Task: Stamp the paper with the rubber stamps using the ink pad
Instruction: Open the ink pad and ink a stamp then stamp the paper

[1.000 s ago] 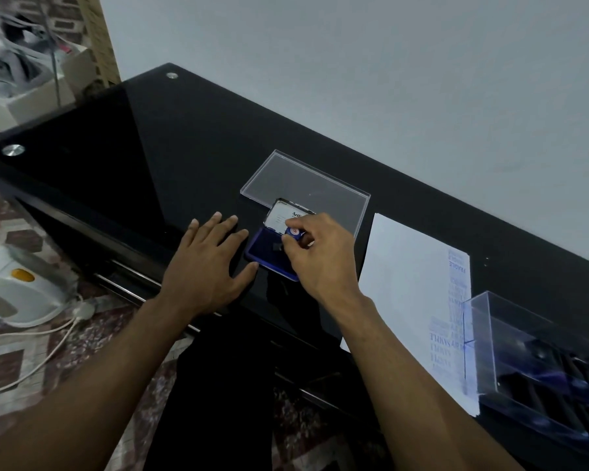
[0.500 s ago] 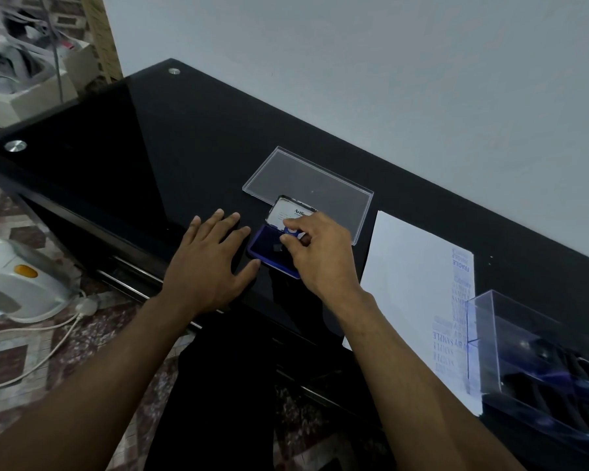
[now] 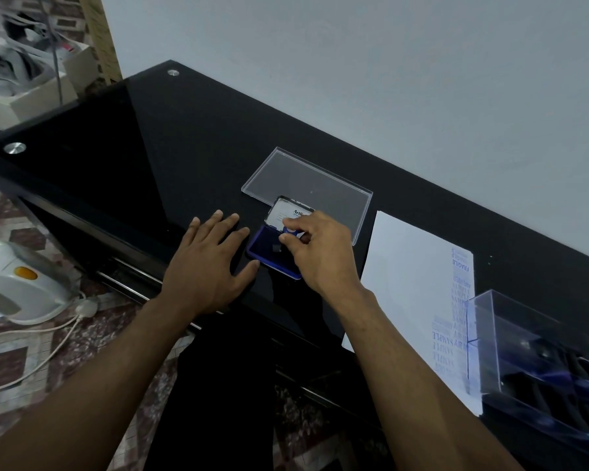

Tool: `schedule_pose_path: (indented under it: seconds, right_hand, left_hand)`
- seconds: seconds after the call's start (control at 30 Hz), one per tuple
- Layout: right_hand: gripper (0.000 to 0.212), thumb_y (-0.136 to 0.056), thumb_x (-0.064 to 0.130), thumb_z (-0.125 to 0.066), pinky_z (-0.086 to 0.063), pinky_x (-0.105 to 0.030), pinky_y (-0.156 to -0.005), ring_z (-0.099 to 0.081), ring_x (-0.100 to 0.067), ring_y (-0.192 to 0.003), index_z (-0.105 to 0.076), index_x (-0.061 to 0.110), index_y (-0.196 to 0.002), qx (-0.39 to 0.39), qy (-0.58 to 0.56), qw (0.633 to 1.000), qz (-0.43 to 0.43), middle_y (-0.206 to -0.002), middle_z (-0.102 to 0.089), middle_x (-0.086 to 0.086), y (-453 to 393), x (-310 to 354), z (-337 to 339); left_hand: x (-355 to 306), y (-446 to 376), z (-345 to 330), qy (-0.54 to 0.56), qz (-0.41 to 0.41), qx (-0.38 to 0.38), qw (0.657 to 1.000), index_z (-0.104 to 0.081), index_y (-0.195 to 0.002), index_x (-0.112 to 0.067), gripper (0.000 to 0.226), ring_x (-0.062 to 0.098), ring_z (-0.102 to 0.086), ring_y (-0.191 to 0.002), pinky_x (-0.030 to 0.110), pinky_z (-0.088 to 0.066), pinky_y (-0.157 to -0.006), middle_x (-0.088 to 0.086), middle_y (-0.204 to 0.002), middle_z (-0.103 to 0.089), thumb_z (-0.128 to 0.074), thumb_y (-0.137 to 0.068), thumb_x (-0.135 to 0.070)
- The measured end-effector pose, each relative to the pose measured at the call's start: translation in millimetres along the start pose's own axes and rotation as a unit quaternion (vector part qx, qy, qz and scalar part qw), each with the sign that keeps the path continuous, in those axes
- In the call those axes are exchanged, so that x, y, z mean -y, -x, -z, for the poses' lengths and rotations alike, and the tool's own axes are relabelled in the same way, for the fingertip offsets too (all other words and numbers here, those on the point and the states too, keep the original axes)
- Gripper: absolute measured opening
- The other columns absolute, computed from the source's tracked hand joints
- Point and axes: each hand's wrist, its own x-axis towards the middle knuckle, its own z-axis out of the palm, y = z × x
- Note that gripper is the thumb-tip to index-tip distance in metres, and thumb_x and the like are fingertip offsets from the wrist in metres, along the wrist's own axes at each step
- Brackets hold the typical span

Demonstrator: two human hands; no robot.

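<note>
A blue ink pad (image 3: 265, 245) lies open on the black glass table (image 3: 157, 158), its lid (image 3: 283, 212) tipped back showing a white label. My right hand (image 3: 320, 253) pinches a small blue-handled rubber stamp (image 3: 290, 231) over the pad. My left hand (image 3: 206, 266) rests flat on the table, fingers spread, thumb touching the pad's near left corner. The white paper (image 3: 408, 280) lies to the right, with several blue stamped words along its right edge.
A clear plastic lid (image 3: 306, 185) lies flat behind the ink pad. A clear box (image 3: 538, 355) holding several dark stamps stands on the paper's right end. Left of the table, on the floor, are a white appliance (image 3: 17, 283) and its cord.
My right hand has stayed over the ink pad with the stamp, shifting only slightly. My left hand has not moved.
</note>
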Motion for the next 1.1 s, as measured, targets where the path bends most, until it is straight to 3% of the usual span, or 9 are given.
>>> schedule_pose_path:
  seconds: [0.17, 0.47, 1.1]
  right_hand:
    - [0.024, -0.085, 0.022, -0.076, -0.056, -0.031, -0.088, -0.064, -0.008, -0.093, -0.074, 0.018, -0.108, 0.005, -0.002, 1.0, 0.009, -0.108, -0.068, 0.004, 2.5, 0.4, 4.0]
    - [0.028, -0.089, 0.022, -0.071, -0.054, -0.034, -0.094, -0.064, -0.01, -0.099, -0.072, 0.018, -0.116, 0.012, 0.003, 1.0, -0.006, -0.115, -0.067, 0.002, 0.7, 2.1, 2.3]
    - [0.026, -0.086, 0.023, -0.075, -0.056, -0.033, -0.09, -0.065, -0.009, -0.094, -0.074, 0.019, -0.111, 0.009, -0.005, 1.0, -0.005, -0.11, -0.068, 0.004, 2.7, 0.9, 3.1]
  left_hand:
    - [-0.8, 0.0, 1.4, 0.002, 0.001, 0.0, 1.0, -0.044, -0.149, -0.024, 0.081, 0.021, -0.017, -0.154, 0.051, -0.012, -0.125, 0.003, -0.162, -0.033, -0.022, -0.089, -0.073]
    - [0.3, 1.4, -1.1, 0.002, -0.002, -0.006, 1.0, -0.046, -0.148, -0.024, 0.078, 0.021, -0.018, -0.153, 0.05, -0.011, -0.125, 0.003, -0.161, -0.035, -0.026, -0.091, -0.072]
    - [0.8, 1.1, -1.8, 0.004, -0.001, -0.008, 1.0, -0.045, -0.148, -0.024, 0.077, 0.021, -0.018, -0.153, 0.05, -0.012, -0.125, 0.003, -0.161, -0.034, -0.026, -0.09, -0.072]
